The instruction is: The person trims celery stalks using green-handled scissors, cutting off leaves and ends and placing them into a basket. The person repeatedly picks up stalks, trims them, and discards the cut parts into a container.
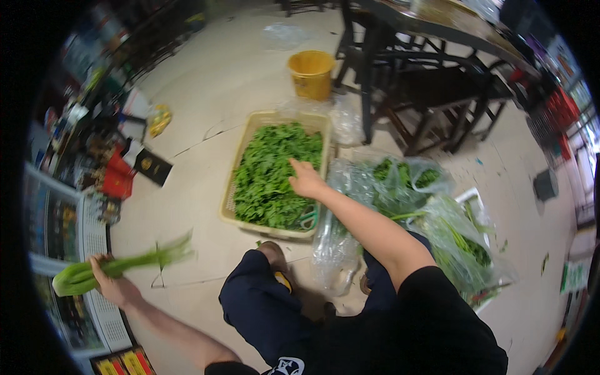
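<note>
Out at the far left, my left hand (112, 281) is closed around a bunch of celery (136, 263), its pale base pointing left and its cut stalk ends to the right. My right hand (307, 180) is over a cream plastic basket (227, 206) full of green leaves (272, 173), with fingers spread and nothing seen in them. Whether the fingertips touch the leaves I cannot tell. Scissors with green-and-white handles (308, 218) lie in the basket's near right corner, on the leaves.
Right of the basket lie clear plastic bags (342, 234) and bagged greens (452, 234) on a white box (473, 199). A yellow bucket (311, 75) stands beyond the basket. Dark wooden chairs (431, 84) stand at upper right; a glass-fronted cabinet (61, 225) is at left.
</note>
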